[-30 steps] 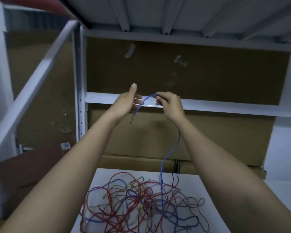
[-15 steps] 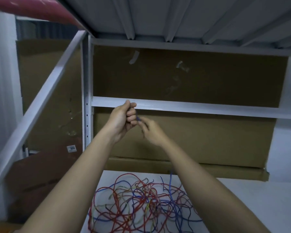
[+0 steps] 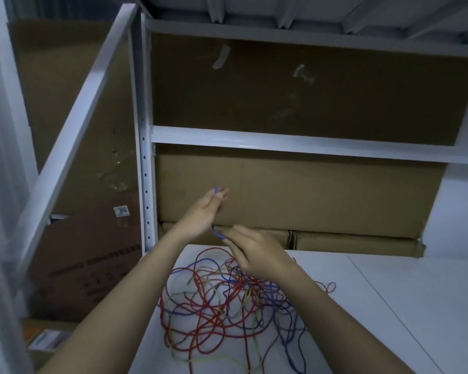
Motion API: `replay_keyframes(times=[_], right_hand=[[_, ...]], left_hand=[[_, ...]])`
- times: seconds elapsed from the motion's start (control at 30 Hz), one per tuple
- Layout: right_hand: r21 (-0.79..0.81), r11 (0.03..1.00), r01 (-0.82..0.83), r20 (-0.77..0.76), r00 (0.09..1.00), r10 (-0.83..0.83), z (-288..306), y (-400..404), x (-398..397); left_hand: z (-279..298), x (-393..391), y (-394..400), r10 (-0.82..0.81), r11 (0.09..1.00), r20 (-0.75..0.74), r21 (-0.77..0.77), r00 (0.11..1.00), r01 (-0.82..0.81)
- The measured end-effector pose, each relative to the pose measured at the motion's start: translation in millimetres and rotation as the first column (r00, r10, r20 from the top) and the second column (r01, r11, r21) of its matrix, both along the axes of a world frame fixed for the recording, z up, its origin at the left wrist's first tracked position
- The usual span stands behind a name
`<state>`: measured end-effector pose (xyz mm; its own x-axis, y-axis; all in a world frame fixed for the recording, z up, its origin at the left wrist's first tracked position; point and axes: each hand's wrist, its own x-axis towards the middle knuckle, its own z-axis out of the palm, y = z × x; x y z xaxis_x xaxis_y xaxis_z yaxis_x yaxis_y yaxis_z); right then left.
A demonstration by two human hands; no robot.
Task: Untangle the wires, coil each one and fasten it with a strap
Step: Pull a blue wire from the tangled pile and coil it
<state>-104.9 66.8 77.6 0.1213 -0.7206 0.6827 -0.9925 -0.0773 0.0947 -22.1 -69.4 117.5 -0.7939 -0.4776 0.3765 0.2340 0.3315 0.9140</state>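
Note:
A tangle of red, blue and yellowish wires (image 3: 216, 303) lies on the white table (image 3: 389, 306). Both my hands are raised above its far side. My left hand (image 3: 201, 214) points its fingers up and away, and the tip of a blue wire (image 3: 216, 189) sticks out at its fingertips. The same blue wire shows again below the palm and runs to my right hand (image 3: 254, 255), which pinches it at its fingertips, just above the tangle. The stretch of wire behind my left palm is hidden.
A white metal shelf upright (image 3: 146, 163) and crossbeam (image 3: 295, 143) stand behind the table, backed by brown cardboard sheets (image 3: 295, 195). A darker cardboard box (image 3: 87, 255) leans at the left, with small packages (image 3: 42, 338) on the floor below.
Both hands have come down from the crossbeam level toward the tangle. My right hand has slid down and away from the left, leaving a short span of blue wire between them.

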Motion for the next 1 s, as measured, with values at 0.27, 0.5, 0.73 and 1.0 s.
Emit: replay_keyframes(times=[0.27,0.5,0.73,1.0], right_hand=[[-0.196,0.976,0.092,-0.038,0.994,-0.102,6.8,-2.6,1.6],[0.321,0.931,0.172,0.421,0.855,-0.303,-3.3,-30.9,-10.3],[0.247,0.874,0.418,0.419,0.768,-0.485,-17.4,-64.5,-26.2],[-0.097,0.930,0.355,0.475,0.837,-0.270,-64.6,-109.7,-49.6]], left_hand=[[-36.7,27.3,2.3,-0.095,0.962,0.203,-0.234,0.975,0.142],[-73.5,27.8,-7.1,-0.249,0.955,0.107,0.193,0.963,0.225],[-96.0,24.3,-20.3,-0.292,0.952,0.292,-0.006,0.911,0.307],[-97.8,-18.5,-41.1,-0.105,0.979,-0.079,0.169,0.991,0.118]])
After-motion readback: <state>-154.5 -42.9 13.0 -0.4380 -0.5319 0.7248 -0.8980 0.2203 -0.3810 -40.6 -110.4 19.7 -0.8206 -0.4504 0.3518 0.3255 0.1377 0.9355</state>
